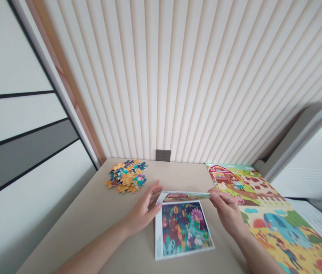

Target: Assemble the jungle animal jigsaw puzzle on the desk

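Observation:
My left hand (146, 207) grips the left edge of a thin picture sheet (175, 196), thumb in front and fingers behind. The right end of that sheet is pinched between the thumb and fingers of my right hand (226, 207). It is tilted so steeply that only a narrow strip of its farm-like picture shows. Just below it is a white-bordered picture sheet (186, 232) with a dark forest scene of animals. Whether the two are separate sheets or one folded leaflet, I cannot tell. A heap of jigsaw puzzle pieces (127, 177) lies beyond my left hand.
Right of my right hand lie a farm picture (241, 184) and a picture with a blue elephant (289, 232). The beige table (92, 224) meets a ribbed wall (161, 76) with a dark socket (163, 155). A white cabinet (20, 171) borders the left side.

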### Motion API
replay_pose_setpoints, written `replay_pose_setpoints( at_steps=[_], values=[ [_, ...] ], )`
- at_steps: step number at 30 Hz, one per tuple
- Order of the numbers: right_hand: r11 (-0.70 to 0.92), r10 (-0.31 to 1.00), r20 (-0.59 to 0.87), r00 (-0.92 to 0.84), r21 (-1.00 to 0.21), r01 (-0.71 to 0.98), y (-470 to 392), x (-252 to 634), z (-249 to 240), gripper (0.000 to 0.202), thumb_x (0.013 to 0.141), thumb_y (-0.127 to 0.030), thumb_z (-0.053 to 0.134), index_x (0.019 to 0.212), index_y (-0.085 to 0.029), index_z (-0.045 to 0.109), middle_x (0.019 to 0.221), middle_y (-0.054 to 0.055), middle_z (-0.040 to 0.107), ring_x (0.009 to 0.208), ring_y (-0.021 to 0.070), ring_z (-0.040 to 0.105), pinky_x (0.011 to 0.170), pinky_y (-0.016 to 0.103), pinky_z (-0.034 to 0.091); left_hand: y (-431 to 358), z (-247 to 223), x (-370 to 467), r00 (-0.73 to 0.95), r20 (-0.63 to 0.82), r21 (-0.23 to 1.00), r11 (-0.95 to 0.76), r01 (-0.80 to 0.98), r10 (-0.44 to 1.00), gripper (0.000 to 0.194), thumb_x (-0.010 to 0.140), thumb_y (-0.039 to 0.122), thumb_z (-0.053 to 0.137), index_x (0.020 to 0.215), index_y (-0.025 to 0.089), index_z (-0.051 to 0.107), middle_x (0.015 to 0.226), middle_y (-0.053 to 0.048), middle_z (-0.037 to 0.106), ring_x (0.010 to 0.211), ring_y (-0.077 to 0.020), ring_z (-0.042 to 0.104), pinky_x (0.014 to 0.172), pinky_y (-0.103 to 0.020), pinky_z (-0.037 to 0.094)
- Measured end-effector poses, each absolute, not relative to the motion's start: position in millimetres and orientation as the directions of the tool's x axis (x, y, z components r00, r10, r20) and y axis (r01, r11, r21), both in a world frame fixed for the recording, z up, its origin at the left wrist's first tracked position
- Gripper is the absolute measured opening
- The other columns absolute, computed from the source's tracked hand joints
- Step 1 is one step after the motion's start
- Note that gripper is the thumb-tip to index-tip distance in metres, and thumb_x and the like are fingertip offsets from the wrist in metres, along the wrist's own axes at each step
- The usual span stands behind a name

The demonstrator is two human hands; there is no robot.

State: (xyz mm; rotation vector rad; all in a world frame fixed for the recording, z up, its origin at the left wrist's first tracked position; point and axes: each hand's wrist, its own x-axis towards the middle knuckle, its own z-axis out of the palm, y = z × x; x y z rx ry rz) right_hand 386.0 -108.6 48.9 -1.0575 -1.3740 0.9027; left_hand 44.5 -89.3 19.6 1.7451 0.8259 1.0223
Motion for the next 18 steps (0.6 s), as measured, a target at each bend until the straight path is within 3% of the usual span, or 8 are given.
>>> replay_pose_setpoints(
  at_steps=[3, 6, 8, 10, 12, 14, 18],
  values=[
    [0.277, 0.951, 0.279, 0.130, -0.960, 0.032, -110.2, 387.9, 43.5, 0.026, 0.092, -0.047, 0.071, 0.088, -0.022, 0.077, 0.081, 0.005, 0.065, 0.072, 0.0179, 0.056, 0.064, 0.030, 0.048, -90.6, 20.1, 52.6, 0.421, 0.162, 0.987, -0.154, -0.054, 0.892, 0.056, 0.101, 0.035, 0.062, 0.152, 0.028, 0.040, 0.152, -0.014, 0.053, 0.139, -0.0291, 0.055, 0.113, -0.048, 0.049],
    [0.238, 0.954, 0.237, 0.185, -0.971, 0.013, -110.1, 385.1, 46.5, 0.029, 0.092, -0.048, 0.072, 0.105, -0.022, 0.076, 0.082, 0.004, 0.065, 0.069, 0.0163, 0.058, 0.060, 0.029, 0.050, -94.4, 25.8, 58.9, 0.443, 0.053, 0.992, 0.005, -0.127, 0.895, 0.053, 0.100, 0.042, 0.063, 0.147, 0.025, 0.045, 0.134, -0.013, 0.068, 0.117, -0.0284, 0.070, 0.097, -0.043, 0.059],
    [0.247, 0.944, 0.256, 0.208, -0.967, 0.069, -108.5, 381.3, 51.7, 0.046, 0.091, -0.047, 0.074, 0.132, -0.026, 0.066, 0.088, 0.002, 0.066, 0.066, 0.0143, 0.058, 0.059, 0.027, 0.051, -98.1, 32.2, 61.2, 0.414, 0.014, 0.986, 0.056, -0.158, 0.910, 0.052, 0.099, 0.044, 0.064, 0.144, 0.023, 0.048, 0.125, -0.012, 0.073, 0.107, -0.0277, 0.074, 0.090, -0.040, 0.060],
    [0.282, 0.932, 0.307, 0.193, -0.948, 0.149, -107.2, 377.0, 55.3, 0.072, 0.089, -0.046, 0.076, 0.153, -0.033, 0.045, 0.102, 0.002, 0.066, 0.067, 0.0129, 0.059, 0.061, 0.028, 0.054, -101.6, 38.5, 62.5, 0.355, 0.018, 0.975, 0.062, -0.213, 0.935, 0.058, 0.097, 0.044, 0.068, 0.147, 0.022, 0.047, 0.120, -0.011, 0.075, 0.102, -0.0266, 0.075, 0.088, -0.038, 0.061],
    [0.299, 0.938, 0.325, 0.117, -0.933, 0.198, -108.0, 373.3, 55.0, 0.082, 0.090, -0.045, 0.076, 0.160, -0.038, 0.033, 0.117, 0.004, 0.065, 0.072, 0.0136, 0.062, 0.069, 0.031, 0.058, -104.1, 42.2, 63.1, 0.282, 0.032, 0.961, 0.048, -0.273, 0.959, 0.071, 0.096, 0.044, 0.070, 0.155, 0.026, 0.036, 0.120, -0.010, 0.076, 0.099, -0.0256, 0.076, 0.085, -0.036, 0.061],
    [0.271, 0.962, 0.273, -0.021, -0.938, 0.215, -111.4, 371.1, 52.0, 0.073, 0.093, -0.047, 0.072, 0.157, -0.037, 0.040, 0.126, 0.008, 0.065, 0.083, 0.0174, 0.066, 0.078, 0.036, 0.060, -105.0, 42.0, 62.6, 0.210, 0.052, 0.955, 0.013, -0.297, 0.976, 0.078, 0.096, 0.045, 0.070, 0.160, 0.029, 0.029, 0.120, -0.009, 0.076, 0.098, -0.0252, 0.076, 0.084, -0.037, 0.061],
    [0.200, 0.948, 0.130, -0.292, -0.953, 0.226, -120.6, 371.2, 50.3, 0.067, 0.090, -0.047, 0.076, 0.151, -0.031, 0.054, 0.142, 0.011, 0.061, 0.113, 0.0272, 0.064, 0.099, 0.044, 0.056, -103.0, 35.0, 56.7, 0.080, 0.118, 0.978, -0.102, -0.182, 0.990, 0.056, 0.096, 0.049, 0.067, 0.144, 0.022, 0.058, 0.125, -0.012, 0.074, 0.107, -0.0278, 0.074, 0.092, -0.038, 0.061]
  ],
)
